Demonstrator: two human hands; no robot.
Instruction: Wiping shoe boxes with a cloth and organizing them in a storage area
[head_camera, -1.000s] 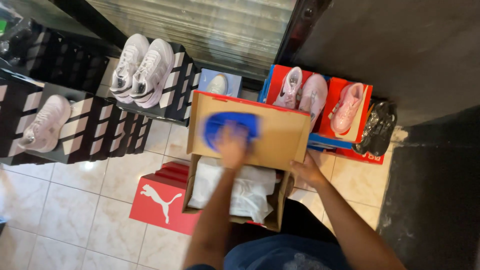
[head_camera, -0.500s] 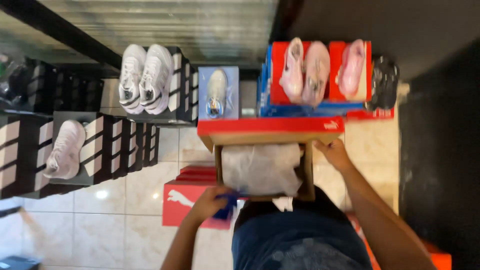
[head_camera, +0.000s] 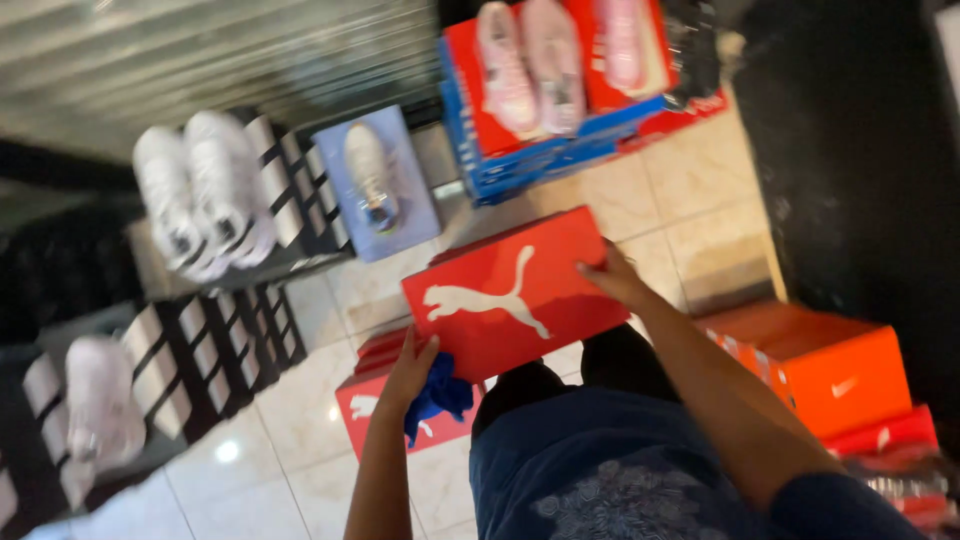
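Observation:
I hold a closed red shoebox (head_camera: 515, 295) with a white leaping-cat mark on its lid, in front of my lap. My left hand (head_camera: 412, 368) grips the box's near left corner and also clutches a crumpled blue cloth (head_camera: 440, 398). My right hand (head_camera: 612, 277) presses on the box's right edge. Below the box, more red shoeboxes (head_camera: 385, 405) are stacked on the tiled floor.
Black-and-white boxes (head_camera: 215, 340) carry white sneakers (head_camera: 205, 205) and a pale pink shoe (head_camera: 100, 400) at left. A light blue box (head_camera: 378, 185) holds one sneaker. Red and blue boxes (head_camera: 540, 150) with pink shoes stand behind. An orange box (head_camera: 830, 370) lies at right.
The open box with white paper inside is now shut with its red lid. My left hand moved with the blue cloth from the floor stack to the box's corner. The view has tilted.

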